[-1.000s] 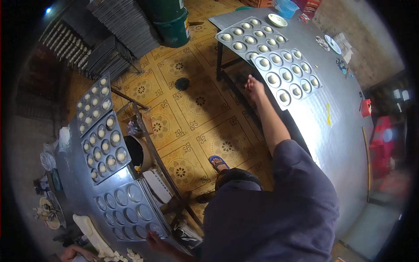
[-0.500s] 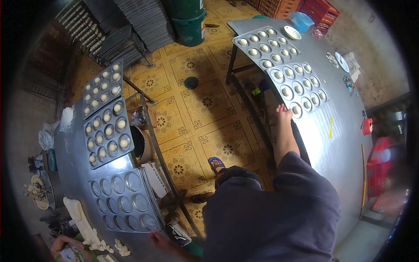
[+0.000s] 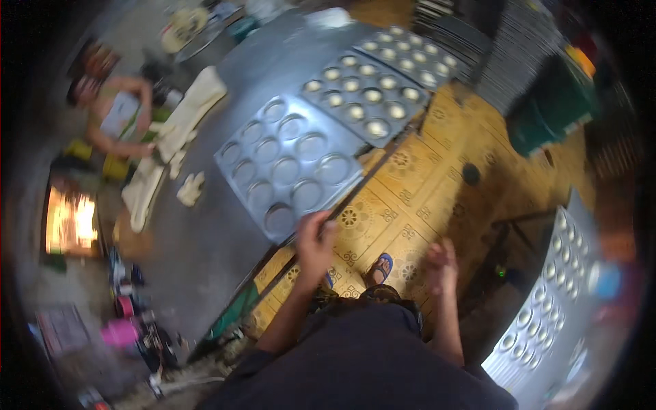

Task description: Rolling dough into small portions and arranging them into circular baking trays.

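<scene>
At the near corner of the left-hand tabletop's empty twelve-well pan point(image 3: 285, 166), the left hand point(image 3: 316, 247) hangs by the tabletop point(image 3: 184, 273) edge, thumb and fingers parted and loosely bent, with nothing seen in its hold; whether a fingertip touches the rim cannot be told. The pan lies ahead and to the left of this hand, its longer side, four wells to a row, running inward from the edge, so the left hand is much the nearer. The right hand point(image 3: 443, 263) is over the tiled floor point(image 3: 410, 198), well apart from the pan; it is blurred, and how far its fingers are closed or whether they hold anything cannot be told. Along the same edge, a filled pan point(image 3: 369, 99) with dough balls in its wells sits close against the empty pan's far side, with a second filled pan point(image 3: 412, 56) beyond it toward the tabletop's far corner. To the left lie a small dough lump point(image 3: 191, 189) and a long dough strip point(image 3: 188, 109), where a co-worker point(image 3: 121, 116) has a hand at the strip. Across the floor, two more filled pans point(image 3: 535, 321) rest on the right-hand tabletop point(image 3: 579, 205), and a dark green bucket point(image 3: 550, 109) stands farther off.
</scene>
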A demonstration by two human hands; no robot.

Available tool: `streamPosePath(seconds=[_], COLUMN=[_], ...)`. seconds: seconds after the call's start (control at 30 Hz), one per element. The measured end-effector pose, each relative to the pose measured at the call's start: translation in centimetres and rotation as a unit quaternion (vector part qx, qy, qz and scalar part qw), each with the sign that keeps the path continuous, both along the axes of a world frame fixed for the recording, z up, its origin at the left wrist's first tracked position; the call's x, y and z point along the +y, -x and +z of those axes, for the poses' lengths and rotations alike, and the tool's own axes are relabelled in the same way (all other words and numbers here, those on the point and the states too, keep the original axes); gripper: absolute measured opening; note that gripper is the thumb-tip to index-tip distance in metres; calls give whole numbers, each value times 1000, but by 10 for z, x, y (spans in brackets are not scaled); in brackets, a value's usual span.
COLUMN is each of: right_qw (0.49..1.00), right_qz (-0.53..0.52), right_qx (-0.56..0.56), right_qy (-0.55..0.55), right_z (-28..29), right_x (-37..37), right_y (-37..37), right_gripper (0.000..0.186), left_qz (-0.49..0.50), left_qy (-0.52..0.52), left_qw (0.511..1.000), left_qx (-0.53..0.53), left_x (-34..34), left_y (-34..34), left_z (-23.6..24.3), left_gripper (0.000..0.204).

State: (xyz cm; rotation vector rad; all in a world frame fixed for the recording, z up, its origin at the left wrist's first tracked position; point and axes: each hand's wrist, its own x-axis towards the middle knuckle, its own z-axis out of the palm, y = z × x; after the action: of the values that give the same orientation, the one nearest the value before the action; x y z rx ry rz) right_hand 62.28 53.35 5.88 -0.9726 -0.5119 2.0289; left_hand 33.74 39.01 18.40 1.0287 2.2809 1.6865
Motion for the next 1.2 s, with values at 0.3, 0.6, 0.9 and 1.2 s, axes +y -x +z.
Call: streamPosePath(seconds=[0.3, 0.6, 0.9, 1.2], right_qw=[872, 770, 705, 656], right_qz=[462, 602, 620, 321], right_qx=[25, -146, -175, -331], right_qy=[157, -153, -295, -597], right_z=[142, 159, 63, -17], right_x=[-126, -186, -222, -236], right_y=[213, 293, 442, 687], right_gripper=[30, 54, 36, 41], left_qz=[4, 360, 298, 384], left_qy=[79, 107, 12, 42], left_qw=[968, 919, 953, 768], left_qx=[240, 123, -57, -511], left_x=[-87, -209, -223, -283], left_y=[54, 360, 320, 159], left_z=[-30, -116, -120, -99], left_gripper=[41, 40, 26, 39])
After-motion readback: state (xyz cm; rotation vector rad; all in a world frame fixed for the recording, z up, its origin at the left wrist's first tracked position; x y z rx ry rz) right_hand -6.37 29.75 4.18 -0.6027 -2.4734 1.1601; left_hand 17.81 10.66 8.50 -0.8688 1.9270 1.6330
